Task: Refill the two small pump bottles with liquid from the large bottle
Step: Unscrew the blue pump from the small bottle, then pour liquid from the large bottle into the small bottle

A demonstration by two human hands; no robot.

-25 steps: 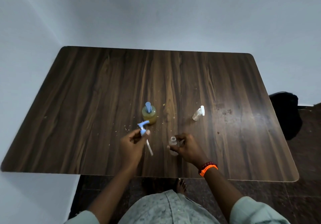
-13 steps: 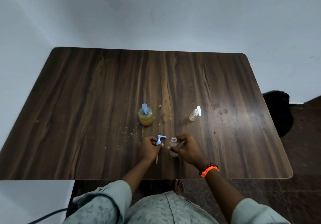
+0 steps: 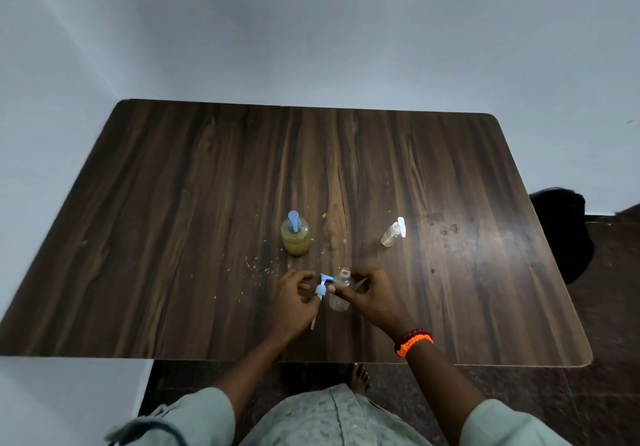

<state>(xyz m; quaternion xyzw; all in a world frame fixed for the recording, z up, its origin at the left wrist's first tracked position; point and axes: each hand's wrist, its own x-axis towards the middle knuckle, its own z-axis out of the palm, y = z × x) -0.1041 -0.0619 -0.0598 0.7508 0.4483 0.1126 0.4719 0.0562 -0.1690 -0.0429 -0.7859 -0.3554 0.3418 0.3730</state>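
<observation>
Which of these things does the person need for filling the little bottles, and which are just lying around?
For the job:
- large bottle of yellow liquid, blue pump on
- open small bottle, held by the right hand
- blue pump head, pinched by the left hand
- small bottle with white pump, standing apart

Just lying about:
- crumbs on the table
- black bag on the floor

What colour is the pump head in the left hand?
Light blue pump head, with a pale tube; seen in the head view.
</observation>
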